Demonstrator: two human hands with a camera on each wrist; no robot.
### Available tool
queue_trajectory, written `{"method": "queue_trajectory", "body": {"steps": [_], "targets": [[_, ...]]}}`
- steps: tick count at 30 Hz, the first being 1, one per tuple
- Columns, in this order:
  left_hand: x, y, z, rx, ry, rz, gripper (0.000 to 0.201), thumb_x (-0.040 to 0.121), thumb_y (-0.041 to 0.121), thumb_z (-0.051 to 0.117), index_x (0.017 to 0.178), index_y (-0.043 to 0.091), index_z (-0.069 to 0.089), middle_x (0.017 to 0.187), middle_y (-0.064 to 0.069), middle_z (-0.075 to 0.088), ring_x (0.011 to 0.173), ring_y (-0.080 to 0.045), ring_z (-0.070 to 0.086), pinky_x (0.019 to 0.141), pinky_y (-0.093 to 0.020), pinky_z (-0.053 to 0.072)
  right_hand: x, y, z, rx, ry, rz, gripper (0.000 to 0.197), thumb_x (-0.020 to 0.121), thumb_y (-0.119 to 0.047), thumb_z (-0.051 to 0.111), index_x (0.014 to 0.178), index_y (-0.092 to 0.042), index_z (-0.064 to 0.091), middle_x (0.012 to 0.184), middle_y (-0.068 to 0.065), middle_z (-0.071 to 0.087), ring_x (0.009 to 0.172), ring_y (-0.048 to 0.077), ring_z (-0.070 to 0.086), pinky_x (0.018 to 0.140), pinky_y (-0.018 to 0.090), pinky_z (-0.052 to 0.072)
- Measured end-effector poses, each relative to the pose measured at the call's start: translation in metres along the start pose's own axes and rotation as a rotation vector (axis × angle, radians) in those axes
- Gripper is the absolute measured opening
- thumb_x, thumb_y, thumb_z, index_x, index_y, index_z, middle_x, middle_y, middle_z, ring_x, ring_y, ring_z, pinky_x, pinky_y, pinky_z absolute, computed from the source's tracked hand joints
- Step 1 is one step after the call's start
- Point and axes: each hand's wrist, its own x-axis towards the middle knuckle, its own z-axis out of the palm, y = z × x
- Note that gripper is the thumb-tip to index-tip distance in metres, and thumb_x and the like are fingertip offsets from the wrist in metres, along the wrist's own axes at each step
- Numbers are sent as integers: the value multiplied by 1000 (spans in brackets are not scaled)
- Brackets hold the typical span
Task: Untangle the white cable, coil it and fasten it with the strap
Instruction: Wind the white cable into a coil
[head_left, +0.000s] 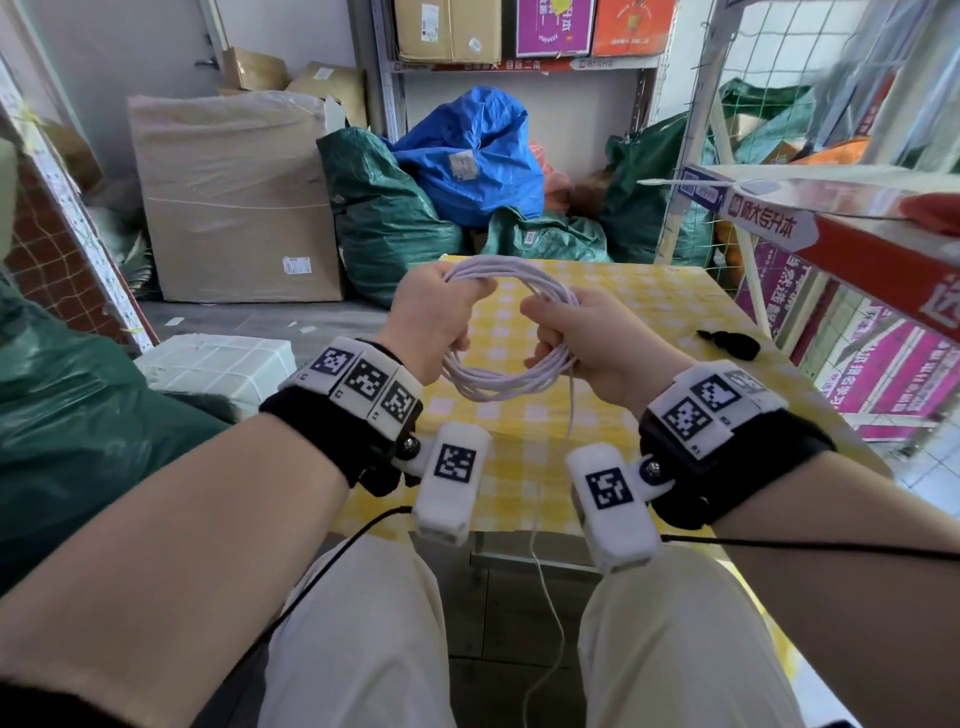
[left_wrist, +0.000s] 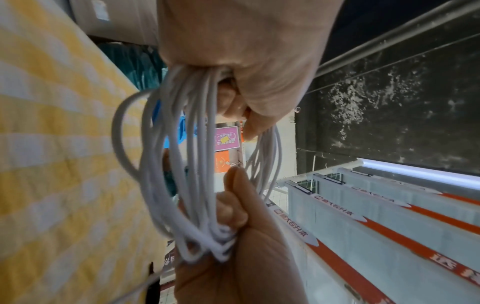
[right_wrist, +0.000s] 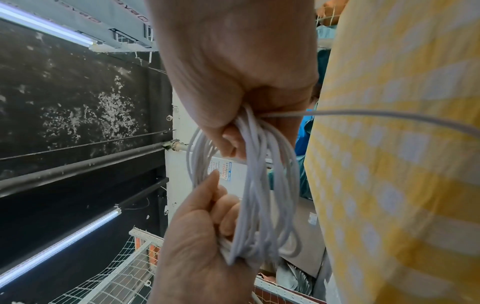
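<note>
The white cable (head_left: 506, 387) is wound into a coil of several loops, held up above the yellow checked table (head_left: 654, 296). My left hand (head_left: 434, 312) grips the coil's left side and my right hand (head_left: 582, 332) grips its right side. A loose tail (head_left: 570, 415) drops from the right hand, crosses the table's near edge and hangs between my knees. The black strap (head_left: 730, 344) lies on the table, right of my right hand. In the left wrist view my left hand (left_wrist: 246, 61) clasps the loops (left_wrist: 182, 164). In the right wrist view my right hand (right_wrist: 233, 72) clasps them (right_wrist: 259, 185).
Behind the table stand a big carton (head_left: 234, 197) and green (head_left: 384, 208) and blue sacks (head_left: 472, 156). A shelf rack (head_left: 857, 234) with a red edge juts in close at the right. A white parcel (head_left: 218, 364) lies on the floor at the left.
</note>
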Motion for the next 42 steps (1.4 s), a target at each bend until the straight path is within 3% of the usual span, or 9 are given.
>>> {"method": "queue_trajectory", "body": {"steps": [6,11,14,16,21,27,32,37,42], "targets": [[-3,3,-12,273,-488,-100,23,83,4,68,71,9,49,56,-4,50,50,-19,56,55,-28,51,3,0,-1,-326,135,-96,3,93,-15,52,96,-15,53,65,0,45,48,14,39,44,27,37],[-7,11,-7,396,-689,-67,24,83,7,69,101,1,55,71,-11,44,48,-15,45,50,-27,43,0,0,6,-708,38,-228,19,88,-13,56,105,-21,53,69,-4,55,51,9,45,40,17,33],[-11,8,-6,186,-681,-77,8,91,10,60,95,7,53,58,1,33,40,-7,28,39,-19,28,0,1,3,-537,61,-187,20,87,-13,59,104,-20,52,69,-1,55,50,11,46,43,21,40],[-11,5,-7,-4,-608,-92,17,95,22,53,79,14,51,50,8,27,38,-5,20,37,-17,20,1,5,-2,-422,107,-140,18,86,-12,61,101,-18,54,68,-1,53,51,12,49,49,27,45],[-7,0,-4,-223,-432,-99,28,96,36,46,76,16,39,46,8,24,38,-7,17,39,-19,20,2,11,-12,-229,102,-47,15,91,-17,60,79,-11,55,61,3,49,47,13,51,48,21,45],[-5,-1,-8,102,-531,-89,14,97,28,50,91,16,51,58,1,38,45,-12,40,55,-31,48,4,12,-4,-446,164,-102,17,96,-20,49,89,-8,58,63,0,45,53,16,42,51,28,37],[-10,2,0,410,-628,-13,31,93,35,54,99,5,55,58,1,42,43,-10,39,46,-23,41,1,8,9,-907,18,-209,17,95,-18,49,111,-16,53,90,1,58,77,20,53,54,29,37],[-12,-5,2,175,-538,6,32,97,33,48,85,4,53,44,13,32,38,-6,25,40,-19,28,2,9,4,-572,112,-155,17,86,-24,63,99,-19,53,76,-3,57,65,14,54,60,31,48],[-8,-7,0,-116,-393,3,38,98,35,43,66,18,33,43,12,25,35,-6,20,41,-20,27,2,11,-10,-283,152,-33,21,87,-24,66,81,-10,52,61,2,46,47,13,49,52,28,43]]}}
